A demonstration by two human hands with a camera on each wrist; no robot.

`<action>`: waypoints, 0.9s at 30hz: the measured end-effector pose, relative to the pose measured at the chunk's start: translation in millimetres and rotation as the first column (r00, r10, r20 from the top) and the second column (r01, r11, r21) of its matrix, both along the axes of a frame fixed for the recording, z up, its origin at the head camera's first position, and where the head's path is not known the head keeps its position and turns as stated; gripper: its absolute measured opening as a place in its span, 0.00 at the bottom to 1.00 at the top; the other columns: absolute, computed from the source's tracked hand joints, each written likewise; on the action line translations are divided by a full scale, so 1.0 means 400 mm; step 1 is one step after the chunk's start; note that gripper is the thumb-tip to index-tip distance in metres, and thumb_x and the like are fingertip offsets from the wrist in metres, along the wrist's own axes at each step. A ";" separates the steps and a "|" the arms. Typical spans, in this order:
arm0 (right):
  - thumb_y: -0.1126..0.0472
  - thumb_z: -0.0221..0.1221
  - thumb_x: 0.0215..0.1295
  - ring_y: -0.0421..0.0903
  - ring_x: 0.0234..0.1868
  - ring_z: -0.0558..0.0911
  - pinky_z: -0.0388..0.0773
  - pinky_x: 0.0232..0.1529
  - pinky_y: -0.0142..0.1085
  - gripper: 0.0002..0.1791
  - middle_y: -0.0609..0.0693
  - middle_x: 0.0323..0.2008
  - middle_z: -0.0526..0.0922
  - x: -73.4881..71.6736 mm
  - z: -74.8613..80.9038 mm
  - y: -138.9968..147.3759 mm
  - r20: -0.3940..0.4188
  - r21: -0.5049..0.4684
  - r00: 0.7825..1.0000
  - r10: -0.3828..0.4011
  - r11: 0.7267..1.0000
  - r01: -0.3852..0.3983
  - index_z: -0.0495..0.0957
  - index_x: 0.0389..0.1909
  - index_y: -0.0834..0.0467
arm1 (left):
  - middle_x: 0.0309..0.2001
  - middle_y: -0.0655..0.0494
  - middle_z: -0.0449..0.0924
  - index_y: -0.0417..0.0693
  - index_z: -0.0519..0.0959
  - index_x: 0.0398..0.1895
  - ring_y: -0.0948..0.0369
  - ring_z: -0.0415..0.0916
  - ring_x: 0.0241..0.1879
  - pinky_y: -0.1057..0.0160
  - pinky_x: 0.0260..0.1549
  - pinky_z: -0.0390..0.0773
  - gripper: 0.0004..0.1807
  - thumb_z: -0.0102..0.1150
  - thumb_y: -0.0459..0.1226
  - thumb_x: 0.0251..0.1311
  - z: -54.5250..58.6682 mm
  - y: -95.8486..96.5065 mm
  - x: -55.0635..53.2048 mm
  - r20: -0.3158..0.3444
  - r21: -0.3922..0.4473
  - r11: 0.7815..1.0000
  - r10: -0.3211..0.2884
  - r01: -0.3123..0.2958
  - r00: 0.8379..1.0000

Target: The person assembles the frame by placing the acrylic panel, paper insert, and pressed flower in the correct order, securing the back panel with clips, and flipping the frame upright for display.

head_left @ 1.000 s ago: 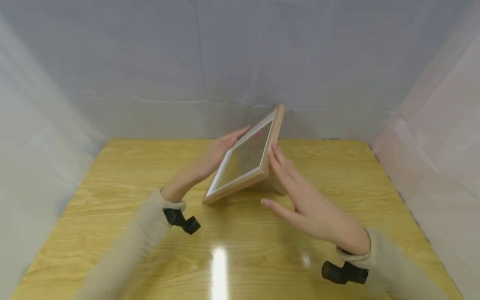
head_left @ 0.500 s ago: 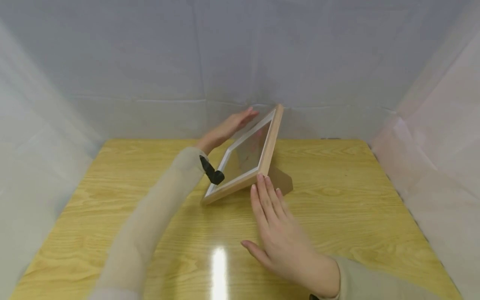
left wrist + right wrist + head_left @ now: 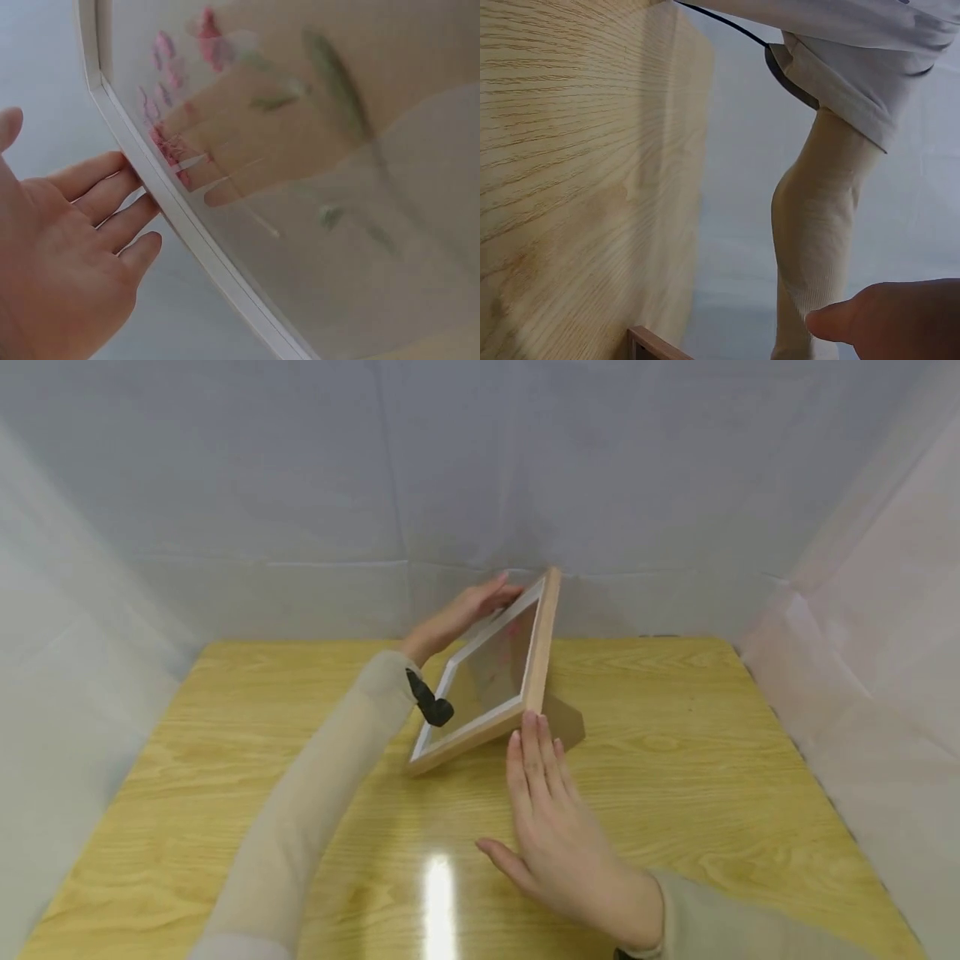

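Observation:
A picture frame [image 3: 542, 647] with a light wooden border and white inner edge leans back on the table, propped on a brown stand [image 3: 564, 722]. Pink flowers and green stems [image 3: 337, 82] show behind its glossy pane in the left wrist view, where the hand is mirrored. My left hand [image 3: 457, 617] is at the far left edge, its extended, slightly bent fingers [image 3: 112, 191] touching the border. At the near right corner, my right hand [image 3: 562, 843] touches the frame with straight fingers held together, thumb apart. The right wrist view shows just the thumb [image 3: 885, 319] and a frame corner [image 3: 652, 345].
The yellow wood-grain table [image 3: 712, 793] has a bright light reflection at its front. Pale sheeting [image 3: 300, 485] hangs behind it and on both sides. A black wrist camera [image 3: 431, 700] on the left sleeve overlaps the frame's left part.
My left hand has gone up along the frame's left edge to its far part. My right hand has slid from the right side to the near corner. The frame has turned slightly; its stand shows more.

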State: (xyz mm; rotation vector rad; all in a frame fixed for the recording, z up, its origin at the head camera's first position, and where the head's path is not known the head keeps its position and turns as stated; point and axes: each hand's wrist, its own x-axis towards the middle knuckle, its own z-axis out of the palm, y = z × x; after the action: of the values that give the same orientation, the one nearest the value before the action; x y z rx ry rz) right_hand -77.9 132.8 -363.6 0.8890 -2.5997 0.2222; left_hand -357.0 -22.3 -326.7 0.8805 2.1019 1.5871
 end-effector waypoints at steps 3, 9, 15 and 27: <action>0.36 0.50 0.71 0.68 0.75 0.31 0.36 0.74 0.55 0.57 0.74 0.73 0.24 -0.008 -0.011 0.004 0.035 -0.069 0.999 -0.001 0.998 0.003 0.32 0.72 0.78 | 0.74 0.47 0.60 0.37 0.60 0.74 0.58 0.55 0.74 0.64 0.71 0.54 0.36 0.27 0.55 0.77 0.000 -0.012 0.003 0.014 0.006 1.000 0.026 -0.026 1.000; 0.35 0.36 0.75 0.67 0.75 0.27 0.32 0.73 0.56 0.54 0.72 0.72 0.18 -0.053 -0.041 0.027 0.041 -0.271 0.998 0.046 0.962 -0.033 0.24 0.72 0.75 | 0.76 0.46 0.55 0.37 0.57 0.75 0.55 0.51 0.75 0.60 0.72 0.51 0.35 0.26 0.53 0.78 -0.008 -0.047 0.011 0.035 0.020 0.993 0.112 -0.112 0.993; 0.37 0.44 0.74 0.64 0.75 0.24 0.29 0.72 0.59 0.56 0.68 0.72 0.14 -0.110 -0.060 0.060 0.069 -0.507 0.993 0.100 0.860 -0.051 0.19 0.72 0.71 | 0.76 0.44 0.55 0.35 0.56 0.75 0.52 0.50 0.75 0.59 0.72 0.51 0.34 0.26 0.51 0.78 -0.022 -0.091 0.034 0.060 0.085 0.979 0.181 -0.186 0.982; 0.53 0.54 0.73 0.55 0.77 0.27 0.28 0.74 0.51 0.52 0.58 0.76 0.18 -0.232 -0.054 0.130 0.042 -0.707 0.987 0.155 0.703 -0.080 0.23 0.75 0.66 | 0.78 0.43 0.45 0.34 0.47 0.77 0.53 0.43 0.77 0.60 0.74 0.43 0.32 0.25 0.45 0.78 -0.069 -0.169 0.141 0.125 0.286 0.919 0.245 -0.271 0.961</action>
State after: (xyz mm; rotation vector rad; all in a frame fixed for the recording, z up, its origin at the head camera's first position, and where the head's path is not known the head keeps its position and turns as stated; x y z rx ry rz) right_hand -170.6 184.9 -385.2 0.7482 -2.2155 1.2353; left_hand -300.7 -89.9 -354.5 0.6258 2.0128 2.0856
